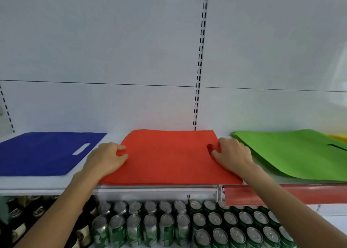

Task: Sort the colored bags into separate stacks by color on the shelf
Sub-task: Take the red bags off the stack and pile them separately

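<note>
While the left hand (pixel 106 158) and the right hand (pixel 233 153) grip the red bags (pixel 169 161), we see three colours side by side on the shelf (pixel 28 184).
The left hand curls its fingers round the red bags' left edge, and the right hand hooks its fingers at the handle cut-out near their right edge, so the hands are well apart. The red bags lie flat mid-shelf, reaching its front lip. We find the blue bag (pixel 43 153) to their left and the green bags (pixel 293 153) to their right, each apart from the red. Rows of green cans (pixel 150 225) stand below.
</note>
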Tool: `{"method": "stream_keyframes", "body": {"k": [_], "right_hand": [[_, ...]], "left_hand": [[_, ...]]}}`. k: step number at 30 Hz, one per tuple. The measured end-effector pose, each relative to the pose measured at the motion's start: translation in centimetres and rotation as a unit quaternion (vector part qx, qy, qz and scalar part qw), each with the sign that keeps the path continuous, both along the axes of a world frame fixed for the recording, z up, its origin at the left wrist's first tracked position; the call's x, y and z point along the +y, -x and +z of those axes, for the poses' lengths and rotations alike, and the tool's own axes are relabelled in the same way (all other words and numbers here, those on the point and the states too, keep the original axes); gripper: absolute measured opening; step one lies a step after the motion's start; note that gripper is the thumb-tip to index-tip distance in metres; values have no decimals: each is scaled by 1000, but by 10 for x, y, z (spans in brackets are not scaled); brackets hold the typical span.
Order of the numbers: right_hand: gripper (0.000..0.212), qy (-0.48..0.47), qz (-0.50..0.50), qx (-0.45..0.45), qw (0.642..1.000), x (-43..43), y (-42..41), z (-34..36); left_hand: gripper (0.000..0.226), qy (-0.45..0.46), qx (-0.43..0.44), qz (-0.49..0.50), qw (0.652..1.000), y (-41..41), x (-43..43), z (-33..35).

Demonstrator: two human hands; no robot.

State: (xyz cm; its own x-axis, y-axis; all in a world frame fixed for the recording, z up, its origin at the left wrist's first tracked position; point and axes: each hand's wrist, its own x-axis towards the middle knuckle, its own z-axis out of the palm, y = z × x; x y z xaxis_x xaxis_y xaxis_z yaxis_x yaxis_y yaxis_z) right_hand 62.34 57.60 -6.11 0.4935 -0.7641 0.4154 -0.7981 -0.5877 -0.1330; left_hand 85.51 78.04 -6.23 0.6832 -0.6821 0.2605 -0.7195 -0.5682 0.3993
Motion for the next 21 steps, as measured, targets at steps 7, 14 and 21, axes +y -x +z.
{"method": "stream_keyframes", "body": {"k": [7, 14, 21], "right_hand": [[32, -32, -3, -5, 999, 2, -11, -3], [38, -28, 4, -13, 1000, 4, -10, 6], [36, 14, -34, -64, 997, -25, 39, 46]], "left_hand": [[39, 14, -3, 3, 1000, -10, 3, -7], [43, -64, -67, 17, 996, -8, 2, 3], [45, -10, -116, -41, 992, 52, -34, 26]]}}
